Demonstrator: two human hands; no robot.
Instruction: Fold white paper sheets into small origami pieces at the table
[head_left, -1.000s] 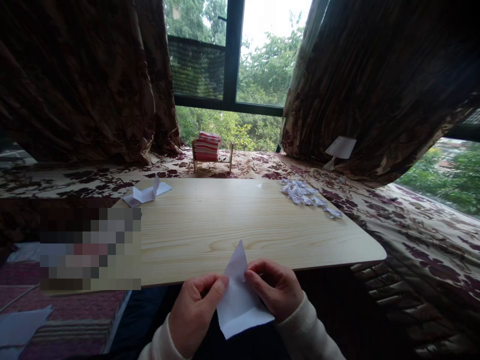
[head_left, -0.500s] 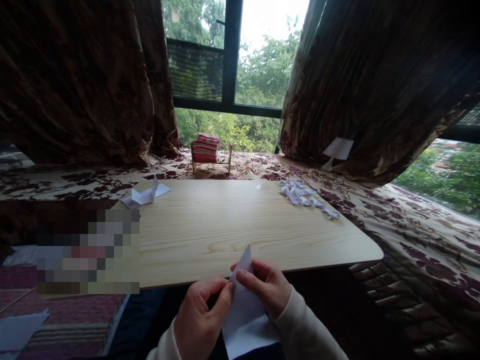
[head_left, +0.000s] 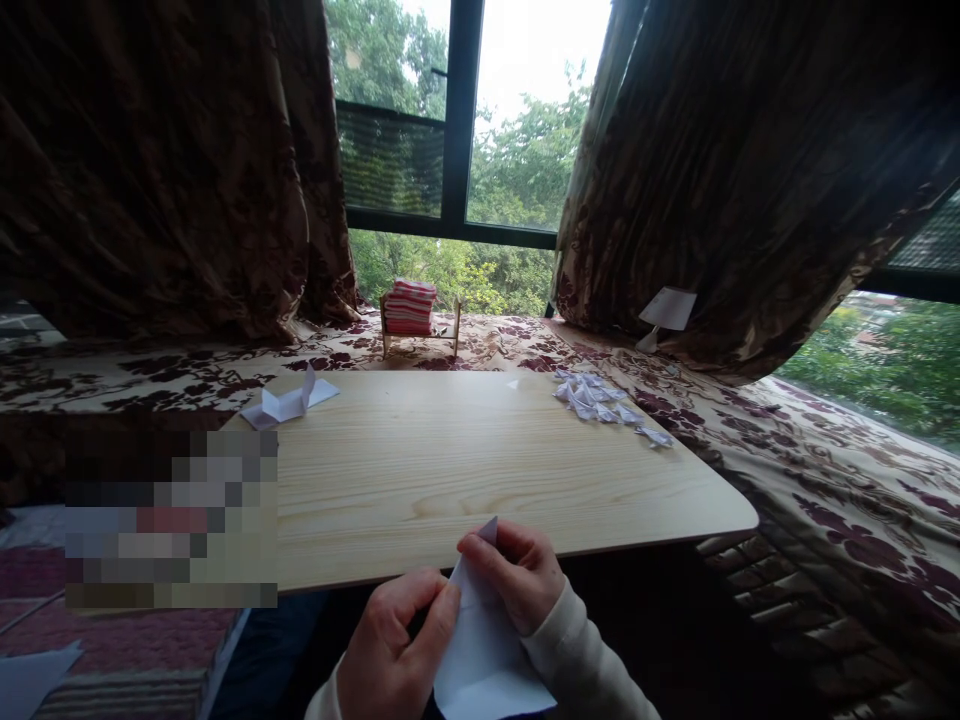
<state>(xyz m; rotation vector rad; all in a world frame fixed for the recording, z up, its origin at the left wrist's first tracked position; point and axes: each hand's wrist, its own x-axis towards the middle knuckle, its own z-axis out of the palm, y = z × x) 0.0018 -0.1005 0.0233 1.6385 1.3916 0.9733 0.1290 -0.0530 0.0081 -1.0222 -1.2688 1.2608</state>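
A white sheet of paper (head_left: 484, 650), folded to a point at its top, is held at the near edge of the light wooden table (head_left: 465, 450). My left hand (head_left: 394, 650) pinches its left side with thumb and forefinger. My right hand (head_left: 517, 575) is closed over the paper's tip, pressing it down. Both wrists wear cream sleeves.
Several small folded paper pieces (head_left: 600, 405) lie at the table's far right corner. A loosely folded white sheet (head_left: 289, 405) lies at the far left. A small wooden rack with red striped cloth (head_left: 416, 315) stands on the floral windowsill. Dark curtains hang on both sides. A blurred patch covers the table's left.
The paper's tip has been folded down under my right fingers, so less of it stands above my hands. The view has tilted slightly, and both hands sit lower in frame.
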